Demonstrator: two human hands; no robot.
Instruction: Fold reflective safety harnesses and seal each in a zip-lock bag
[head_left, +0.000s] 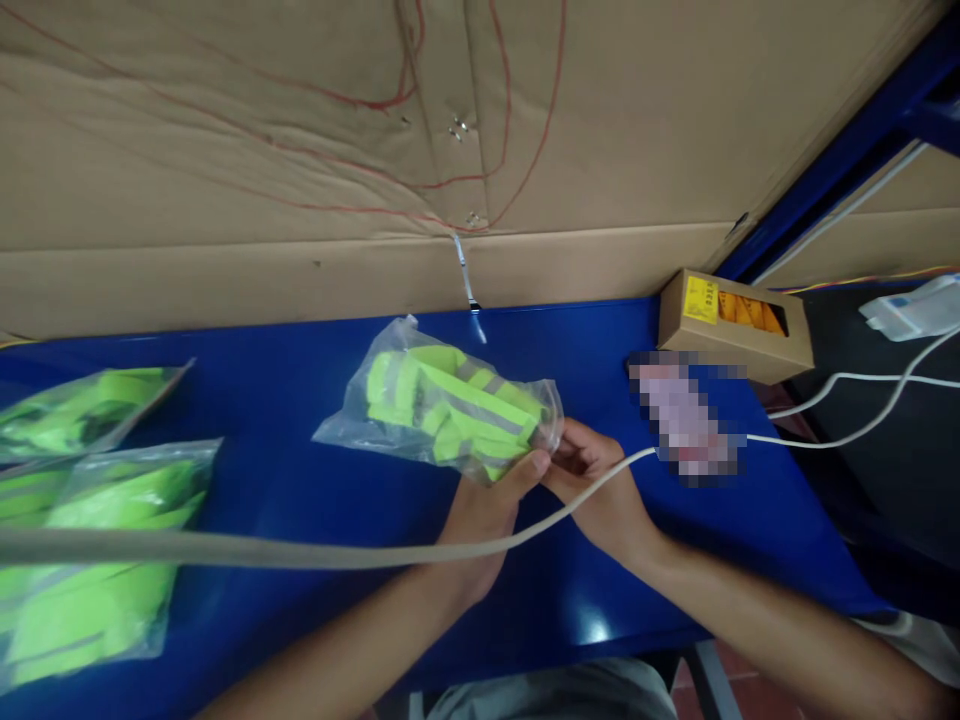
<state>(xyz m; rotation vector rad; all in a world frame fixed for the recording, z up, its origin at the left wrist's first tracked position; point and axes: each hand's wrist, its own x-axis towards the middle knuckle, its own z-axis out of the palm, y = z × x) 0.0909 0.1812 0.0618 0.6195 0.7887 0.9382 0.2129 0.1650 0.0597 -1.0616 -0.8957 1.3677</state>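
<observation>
Mostly beyond both hands (487, 505) (607, 505), bag (457, 405)

The loose clear plastic bag (349, 420) is thin, wrinkled and shiny, and the folded neon yellow-green garment (480, 405) inside looks like matt cloth crossed by smooth grey bands. The flat clear plastic packets (202, 452) at the left are likewise glossy film. The broad blue desk (285, 490) has a smooth, glossy surface that throws back a bright highlight. Behind it, the tan cardboard panel (615, 130) is matt and creased. The brown windowed box (727, 350) is plain matt cardboard, and the long off-white cable (337, 556) looks smooth and plastic-coated.
</observation>
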